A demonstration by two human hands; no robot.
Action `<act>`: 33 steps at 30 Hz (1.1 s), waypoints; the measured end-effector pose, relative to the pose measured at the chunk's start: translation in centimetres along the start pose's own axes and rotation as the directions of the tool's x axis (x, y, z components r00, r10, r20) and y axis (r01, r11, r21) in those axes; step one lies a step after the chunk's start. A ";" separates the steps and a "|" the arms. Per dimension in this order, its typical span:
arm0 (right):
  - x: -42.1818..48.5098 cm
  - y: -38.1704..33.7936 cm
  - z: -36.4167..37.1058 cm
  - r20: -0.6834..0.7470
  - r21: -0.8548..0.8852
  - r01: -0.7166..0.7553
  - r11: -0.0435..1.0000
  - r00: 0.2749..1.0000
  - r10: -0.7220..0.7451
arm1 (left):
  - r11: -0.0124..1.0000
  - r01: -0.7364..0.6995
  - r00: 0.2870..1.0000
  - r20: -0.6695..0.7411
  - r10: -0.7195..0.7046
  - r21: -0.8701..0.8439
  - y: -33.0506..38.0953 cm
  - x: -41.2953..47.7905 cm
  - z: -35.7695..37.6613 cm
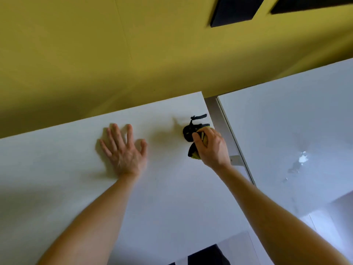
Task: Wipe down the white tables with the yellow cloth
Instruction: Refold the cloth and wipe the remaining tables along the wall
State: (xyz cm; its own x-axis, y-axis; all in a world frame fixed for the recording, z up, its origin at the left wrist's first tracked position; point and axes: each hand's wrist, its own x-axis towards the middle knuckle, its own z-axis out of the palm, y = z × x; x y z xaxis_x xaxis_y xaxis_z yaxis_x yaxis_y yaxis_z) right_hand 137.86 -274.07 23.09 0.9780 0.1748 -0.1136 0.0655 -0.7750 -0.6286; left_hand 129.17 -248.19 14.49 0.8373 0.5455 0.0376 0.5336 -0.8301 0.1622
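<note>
My left hand (125,150) lies flat with spread fingers on the near white table (57,178), pressing on its top. My right hand (210,148) grips a bunched yellow cloth (195,154) together with a black strap-like object (188,131) near the table's far right corner. The cloth is mostly hidden under my fingers, with only yellow and dark bits showing. A second white table (286,115) stands to the right, across a narrow gap.
A yellow wall (95,54) rises behind both tables, with dark panels (233,10) at the top right. A grey metal frame (217,115) shows in the gap between the tables. White crumpled specks (302,159) lie on the right table.
</note>
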 end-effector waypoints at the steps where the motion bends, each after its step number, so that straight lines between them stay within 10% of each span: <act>1: -1.2 -0.7 -1.0 0.031 0.082 -0.129 0.988 0.991 0.127 | 1.000 -0.001 0.999 0.038 0.001 0.008 0.1 0.1 -0.1; 6: -5.7 -2.3 -5.3 0.114 0.305 -0.424 0.853 0.905 0.409 | 0.998 0.005 0.952 0.307 0.015 -0.063 1.5 1.8 -2.1; 10: -7.8 -3.1 -7.8 0.252 0.324 -0.530 0.784 0.847 0.468 | 0.731 -0.513 0.666 0.328 0.670 -0.449 6.2 -1.0 -7.4; 12: -8.5 -3.6 -9.1 0.324 0.409 -0.530 0.743 0.846 0.424 | 0.617 -0.458 0.554 0.338 0.761 -0.640 9.6 -4.1 -10.5; 15: -10.2 -3.5 -11.1 0.427 0.571 -0.554 0.605 0.830 0.358 | 0.574 -0.088 0.575 0.429 0.697 -0.814 12.8 -7.2 -13.0; 18: -13.2 -1.7 -12.9 0.430 0.603 -0.517 0.608 0.852 0.299 | 0.554 -0.018 0.703 0.384 0.599 -0.832 13.9 -9.1 -13.6; 25: -19.4 3.0 -18.4 0.054 0.376 -0.222 0.900 0.975 0.217 | 0.632 -0.186 0.725 0.329 0.605 -0.752 19.3 -14.9 -16.2; 29: -22.1 4.9 -22.5 0.025 0.529 -0.330 0.782 0.927 0.374 | 0.672 -0.351 0.760 0.221 0.611 -0.652 23.3 -18.0 -18.3; 33: -23.3 6.8 -25.0 0.042 0.605 -0.334 0.723 0.920 0.390 | 0.624 -0.358 0.620 0.323 0.715 -0.694 26.3 -20.8 -19.3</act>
State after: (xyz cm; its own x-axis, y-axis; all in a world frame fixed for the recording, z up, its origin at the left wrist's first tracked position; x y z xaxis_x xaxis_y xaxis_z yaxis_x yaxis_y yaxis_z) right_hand 120.42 -298.56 40.70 0.9170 -0.1161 -0.3816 -0.3988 -0.2511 -0.8820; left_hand 123.45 -279.13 36.97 0.9391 -0.2929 -0.1797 -0.0497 -0.6333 0.7723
